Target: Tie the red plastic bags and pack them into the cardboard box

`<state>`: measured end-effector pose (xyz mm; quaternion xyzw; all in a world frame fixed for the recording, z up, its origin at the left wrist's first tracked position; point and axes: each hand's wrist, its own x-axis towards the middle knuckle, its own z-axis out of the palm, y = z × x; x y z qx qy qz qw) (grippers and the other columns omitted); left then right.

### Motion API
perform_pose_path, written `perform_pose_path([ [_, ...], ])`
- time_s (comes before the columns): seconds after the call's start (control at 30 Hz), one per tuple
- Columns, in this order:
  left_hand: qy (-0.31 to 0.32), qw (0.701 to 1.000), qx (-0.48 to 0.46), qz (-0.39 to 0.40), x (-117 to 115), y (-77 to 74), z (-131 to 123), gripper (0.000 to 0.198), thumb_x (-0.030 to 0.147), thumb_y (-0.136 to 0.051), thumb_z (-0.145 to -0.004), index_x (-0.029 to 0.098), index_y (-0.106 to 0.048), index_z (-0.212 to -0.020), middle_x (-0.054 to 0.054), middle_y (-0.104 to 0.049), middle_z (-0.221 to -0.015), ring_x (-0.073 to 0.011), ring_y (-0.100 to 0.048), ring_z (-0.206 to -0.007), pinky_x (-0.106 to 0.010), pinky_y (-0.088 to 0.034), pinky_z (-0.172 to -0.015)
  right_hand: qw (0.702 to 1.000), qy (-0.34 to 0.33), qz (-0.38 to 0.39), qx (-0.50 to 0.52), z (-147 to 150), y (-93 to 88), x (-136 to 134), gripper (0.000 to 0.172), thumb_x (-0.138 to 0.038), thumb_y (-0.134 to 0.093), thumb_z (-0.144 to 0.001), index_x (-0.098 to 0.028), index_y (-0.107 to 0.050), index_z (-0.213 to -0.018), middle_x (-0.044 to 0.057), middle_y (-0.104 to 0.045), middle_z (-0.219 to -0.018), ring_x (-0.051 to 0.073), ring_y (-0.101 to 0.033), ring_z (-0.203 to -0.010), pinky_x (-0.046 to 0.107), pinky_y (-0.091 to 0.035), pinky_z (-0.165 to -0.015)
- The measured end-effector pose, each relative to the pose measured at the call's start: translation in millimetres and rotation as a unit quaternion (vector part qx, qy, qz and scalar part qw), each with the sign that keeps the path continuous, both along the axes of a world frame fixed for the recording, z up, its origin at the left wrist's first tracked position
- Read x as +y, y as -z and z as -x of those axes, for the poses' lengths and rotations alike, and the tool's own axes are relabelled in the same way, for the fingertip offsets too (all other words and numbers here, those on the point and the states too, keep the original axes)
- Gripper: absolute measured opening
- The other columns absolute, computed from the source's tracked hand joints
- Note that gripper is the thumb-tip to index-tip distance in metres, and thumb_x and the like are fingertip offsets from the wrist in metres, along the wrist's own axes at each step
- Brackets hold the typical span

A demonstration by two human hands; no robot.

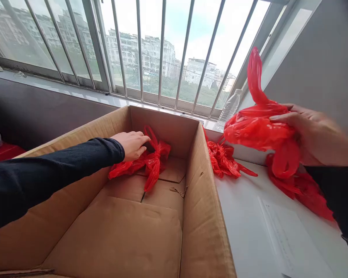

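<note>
My right hand (316, 129) grips a knotted red plastic bag (261, 127) and holds it up to the right of the cardboard box (214, 216). One handle of that bag sticks upward. My left hand (132, 144) reaches over the box's left wall, its fingers stretched out and slightly apart. It is beside a tied red plastic bag (156, 156) at the far end of the box floor, and the fingertips meet or nearly meet that bag's loop. More red plastic lies under the left hand, partly hidden by it.
On the white surface right of the box lie another knotted red bag (222, 154), more red plastic (310, 193) and a white paper sheet (290, 235). A clear plastic bottle (230, 108) stands by the barred window (162, 58). Something red (5, 154) is at the far left.
</note>
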<state>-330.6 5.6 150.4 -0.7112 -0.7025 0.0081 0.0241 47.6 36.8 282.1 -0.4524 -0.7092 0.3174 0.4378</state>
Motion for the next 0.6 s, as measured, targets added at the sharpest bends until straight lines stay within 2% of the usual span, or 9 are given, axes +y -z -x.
perform_pose_path([
  [0.1,-0.010,0.999,0.037,-0.002,0,-7.8,3,0.046,0.035,-0.039,-0.089,0.021,-0.055,-0.129,-0.010,-0.060,-0.128,-0.0260,-0.057,-0.117,-0.036,-0.042,-0.099,0.994,-0.108,0.016,-0.024,49,-8.4,4,0.021,-0.035,-0.063,-0.081,-0.033,-0.067,-0.101,0.003,-0.067,-0.082,0.017,-0.061,-0.063,0.025,-0.053,-0.051],
  [0.17,-0.013,0.999,0.045,-0.003,-2,-13.8,2,0.045,0.035,-0.038,-0.088,0.020,-0.058,-0.125,-0.011,-0.064,-0.122,-0.0272,-0.059,-0.113,-0.036,-0.045,-0.095,0.980,-0.159,0.049,-0.114,85,-6.4,20,0.022,-0.039,-0.066,-0.078,-0.030,-0.068,-0.098,0.004,-0.068,-0.078,0.017,-0.060,-0.059,0.027,-0.052,-0.050],
  [0.23,-0.023,0.999,0.045,0.000,-5,-20.1,-2,0.043,0.034,-0.037,-0.088,0.018,-0.062,-0.118,-0.013,-0.066,-0.117,-0.0300,-0.062,-0.108,-0.038,-0.049,-0.088,0.951,-0.172,0.056,-0.252,122,-1.5,40,0.022,-0.041,-0.068,-0.075,-0.026,-0.069,-0.092,0.005,-0.068,-0.075,0.017,-0.059,-0.055,0.028,-0.050,-0.047],
  [0.3,-0.036,0.999,0.041,0.004,-9,-26.0,-7,0.041,0.032,-0.039,-0.086,0.016,-0.066,-0.111,-0.016,-0.068,-0.113,-0.0320,-0.065,-0.102,-0.039,-0.051,-0.082,0.903,-0.162,0.060,-0.393,159,7.4,60,0.019,-0.038,-0.070,-0.073,-0.022,-0.070,-0.082,0.005,-0.067,-0.067,0.016,-0.058,-0.052,0.030,-0.051,-0.049],
  [0.37,-0.046,0.998,0.037,-0.001,-13,-30.5,-11,0.039,0.031,-0.043,-0.083,0.015,-0.068,-0.109,-0.017,-0.069,-0.110,-0.0328,-0.066,-0.100,-0.038,-0.052,-0.079,0.874,-0.130,0.060,-0.464,192,23.1,74,0.015,-0.032,-0.074,-0.070,-0.018,-0.069,-0.070,0.004,-0.062,-0.055,0.018,-0.058,-0.050,0.034,-0.052,-0.053],
  [0.47,-0.052,0.998,0.028,-0.003,-20,-33.9,-10,0.041,0.030,-0.047,-0.081,0.012,-0.068,-0.110,-0.019,-0.070,-0.109,-0.0344,-0.066,-0.100,-0.040,-0.053,-0.078,0.865,-0.086,0.044,-0.493,224,60.1,80,0.016,-0.022,-0.080,-0.066,-0.013,-0.067,-0.062,0.004,-0.060,-0.051,0.020,-0.062,-0.056,0.037,-0.053,-0.061],
  [0.53,-0.047,0.999,0.019,0.003,-25,-34.5,-6,0.041,0.028,-0.047,-0.080,0.011,-0.068,-0.111,-0.020,-0.070,-0.108,-0.0352,-0.067,-0.099,-0.041,-0.053,-0.077,0.876,-0.075,0.027,-0.475,236,88.7,76,0.016,-0.025,-0.076,-0.076,-0.011,-0.069,-0.077,0.006,-0.067,-0.071,0.020,-0.066,-0.068,0.036,-0.055,-0.067],
  [0.6,-0.042,0.999,0.015,0.001,-29,-34.7,-2,0.042,0.026,-0.046,-0.081,0.011,-0.068,-0.112,-0.020,-0.070,-0.108,-0.0349,-0.067,-0.099,-0.041,-0.054,-0.077,0.903,-0.073,-0.016,-0.423,245,114.5,69,0.021,-0.030,-0.065,-0.089,-0.013,-0.065,-0.102,0.007,-0.067,-0.098,0.019,-0.066,-0.084,0.036,-0.056,-0.075],
])
